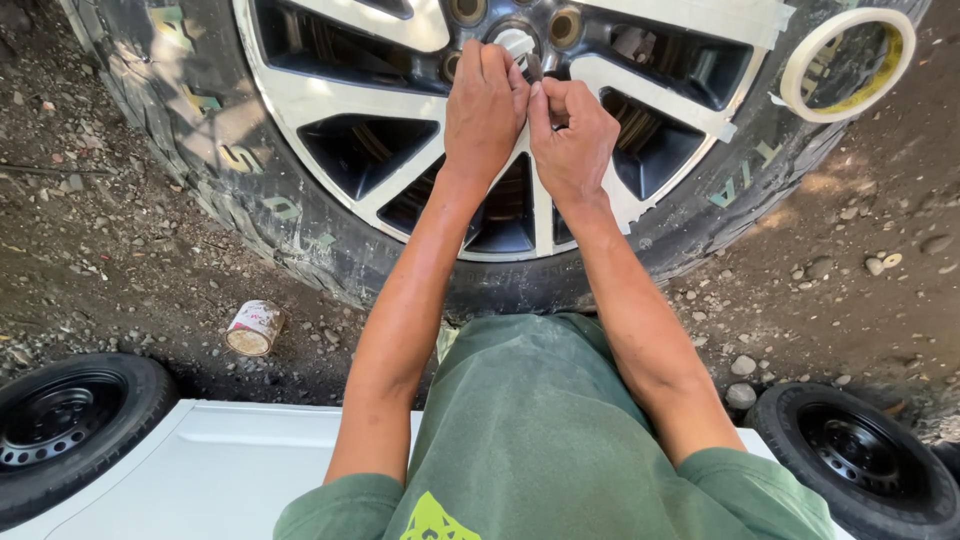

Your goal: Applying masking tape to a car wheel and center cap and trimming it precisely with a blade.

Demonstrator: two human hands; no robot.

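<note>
Both hands, left (484, 110) and right (572, 135), pinch a small dark piece (534, 68) at the wheel (340, 100) hub, tape roll (846, 64) on the tyre (180, 120), tin (254, 328) on the dirt nearby.

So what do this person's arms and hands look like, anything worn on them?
Both arms are bare from the short sleeves down. The left hand and right hand wear no gloves, and no rings, watch or bracelets show. The forearms look smudged with grime. The sleeves belong to a faded green T-shirt with a bright yellow-green print near its collar.
</note>
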